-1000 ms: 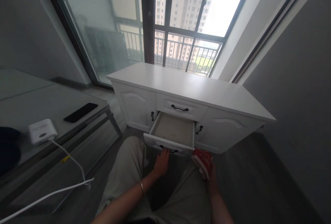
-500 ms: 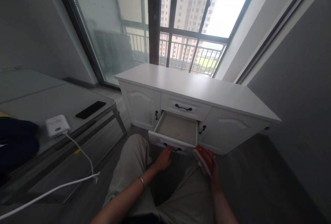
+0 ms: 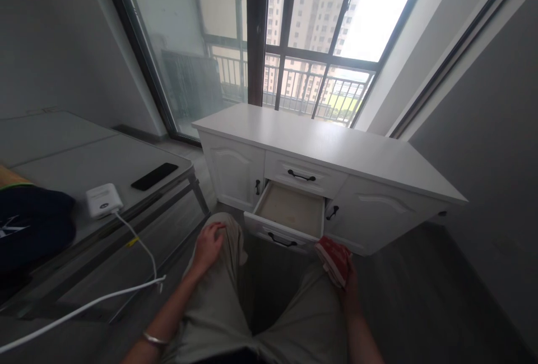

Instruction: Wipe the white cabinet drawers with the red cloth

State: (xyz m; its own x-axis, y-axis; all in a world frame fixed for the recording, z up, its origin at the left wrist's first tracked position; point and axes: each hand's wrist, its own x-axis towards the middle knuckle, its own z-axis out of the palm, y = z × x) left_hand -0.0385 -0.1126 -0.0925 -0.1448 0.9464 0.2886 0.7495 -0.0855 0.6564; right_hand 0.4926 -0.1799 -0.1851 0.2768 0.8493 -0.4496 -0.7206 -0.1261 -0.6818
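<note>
My left hand point(image 3: 209, 247) lies on my left knee, its fingers loosely stretched and holding nothing. In my right hand point(image 3: 349, 280) is a folded red cloth point(image 3: 334, 259) with pale edges, held by my right knee near the drawer's right front corner. The lower middle drawer point(image 3: 290, 215) of the white cabinet point(image 3: 319, 143) is pulled out; its pale bottom shows a few small marks. A black handle point(image 3: 282, 239) sits on the drawer's front. Above it, the upper drawer point(image 3: 300, 177) is closed.
On the left stands a grey table point(image 3: 90, 154) bearing a black phone point(image 3: 154, 176), a white charger box point(image 3: 103, 200) with a white cable point(image 3: 84, 315), and dark blue fabric point(image 3: 33, 224). Behind the cabinet is a large window point(image 3: 311, 45); both cabinet doors are closed.
My left hand has left the drawer's handle and moved left onto my knee. The red cloth stays in my right hand, and the drawer remains pulled out. The view has shifted slightly.
</note>
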